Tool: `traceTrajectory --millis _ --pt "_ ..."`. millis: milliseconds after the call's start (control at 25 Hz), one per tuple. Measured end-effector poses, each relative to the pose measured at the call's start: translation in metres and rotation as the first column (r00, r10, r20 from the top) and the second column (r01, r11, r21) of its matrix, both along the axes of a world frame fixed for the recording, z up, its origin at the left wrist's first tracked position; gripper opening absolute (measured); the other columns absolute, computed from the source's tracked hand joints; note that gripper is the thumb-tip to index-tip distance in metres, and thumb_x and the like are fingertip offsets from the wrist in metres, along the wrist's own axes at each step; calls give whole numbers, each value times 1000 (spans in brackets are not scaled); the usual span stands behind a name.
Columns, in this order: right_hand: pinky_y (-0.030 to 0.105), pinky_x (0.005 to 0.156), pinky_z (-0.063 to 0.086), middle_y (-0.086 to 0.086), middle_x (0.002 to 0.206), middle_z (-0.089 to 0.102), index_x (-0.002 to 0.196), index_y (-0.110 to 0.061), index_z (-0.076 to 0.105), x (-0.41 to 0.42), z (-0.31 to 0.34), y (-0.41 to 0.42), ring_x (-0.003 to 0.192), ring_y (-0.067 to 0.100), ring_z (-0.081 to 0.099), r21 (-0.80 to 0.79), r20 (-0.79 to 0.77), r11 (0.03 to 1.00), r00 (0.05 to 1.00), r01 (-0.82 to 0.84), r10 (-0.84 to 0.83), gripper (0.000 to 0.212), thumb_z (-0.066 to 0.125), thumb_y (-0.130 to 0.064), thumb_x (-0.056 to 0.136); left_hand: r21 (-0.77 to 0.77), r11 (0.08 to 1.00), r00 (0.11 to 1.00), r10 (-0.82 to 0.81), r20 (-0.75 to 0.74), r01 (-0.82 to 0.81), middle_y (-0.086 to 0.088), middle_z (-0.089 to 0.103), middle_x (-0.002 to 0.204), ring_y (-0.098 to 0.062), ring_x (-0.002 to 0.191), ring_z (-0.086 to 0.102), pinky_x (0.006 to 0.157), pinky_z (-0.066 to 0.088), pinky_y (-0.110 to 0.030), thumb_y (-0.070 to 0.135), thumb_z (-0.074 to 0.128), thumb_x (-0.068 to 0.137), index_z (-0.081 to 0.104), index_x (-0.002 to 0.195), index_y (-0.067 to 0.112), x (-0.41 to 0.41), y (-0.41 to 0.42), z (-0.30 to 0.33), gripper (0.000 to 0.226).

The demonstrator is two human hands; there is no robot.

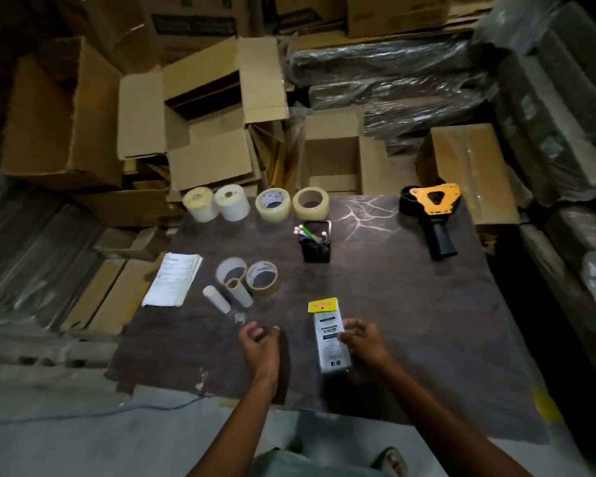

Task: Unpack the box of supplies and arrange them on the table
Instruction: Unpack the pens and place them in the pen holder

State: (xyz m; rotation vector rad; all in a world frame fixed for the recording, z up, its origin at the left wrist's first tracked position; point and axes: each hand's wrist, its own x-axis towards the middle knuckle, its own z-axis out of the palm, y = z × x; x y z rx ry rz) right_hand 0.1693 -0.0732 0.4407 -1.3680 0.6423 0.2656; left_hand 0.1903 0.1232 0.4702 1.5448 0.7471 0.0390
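Across the dark tabletop [410,304] most supplies already sit arranged, while the right hand [363,340], fingers pinching, places a flat white packet with a yellow header [328,333] at lower centre and the left hand [260,342] hangs loosely curled, holding nothing.

Bare forearms, no sleeves; light trousers [310,466]
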Motion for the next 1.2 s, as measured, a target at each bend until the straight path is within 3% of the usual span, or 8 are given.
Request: traceTrajectory --millis 160,240,400,560,680,800,1080,1200 --pt "37 60 60 15 82 72 88 -3 61 15 2 33 62 22 70 -7 10 1000 1000 -15 15 18 63 13 83 101 979 984 175 41 -178 -14 45 129 -30 111 55 96 46 -37 11 85 69 32 138 9 31 38 7 87" --pt "43 67 59 20 89 71 87 -5 61 23 1 48 69 28 69 -17 28 1000 1000 -8 9 17 64 12 84 140 976 986 165 30 -167 -18 36 145 -33 132 42 110 38 -41 19 91 61 24 146 11 47 53 7 108" --pt "51 71 60 26 97 72 103 6 57 35 0 73 82 40 71 -29 29 999 999 30 -29 19 64 9 85 169 982 996 76 37 -82 -17 31 151 -33 142 28 117 27 -43 29 96 51 17 150 14 71 71 4 128" --pt "46 65 62 24 98 72 114 -2 55 39 1 86 81 35 72 -108 45 991 997 74 -70 33 65 8 85 134 991 996 -1 93 -12 -11 38 148 -26 139 35 107 26 -25 23 95 53 25 147 12 84 72 -4 118" --pt "48 69 61 16 96 71 119 -15 52 37 4 87 83 29 72 -191 84 978 994 88 -73 45 64 9 83 165 985 997 -55 49 46 -8 37 149 -24 140 34 115 27 -36 38 93 52 25 147 18 90 75 -13 119" --pt "31 59 60 8 92 71 111 -9 57 31 12 88 80 22 71 -211 132 973 989 95 -68 33 59 12 86 235 968 996 -86 -2 84 -9 42 146 -30 138 38 115 30 -51 39 88 61 32 143 16 102 75 -24 102" --pt "22 58 56 9 89 74 98 -10 71 16 12 82 69 9 71 -322 140 941 988 106 -63 22 62 6 88 303 946 991 -129 19 117 -19 59 124 -38 120 53 105 39 -47 22 75 81 51 122 3 100 68 -33 50" --pt "19 59 54 -1 85 75 91 -18 73 7 13 78 71 9 71 -340 151 933 986 116 -68 25 64 5 86 290 950 988 -142 61 118 -13 62 117 -36 116 54 103 41 -47 23 78 77 52 115 13 100 67 -30 47"
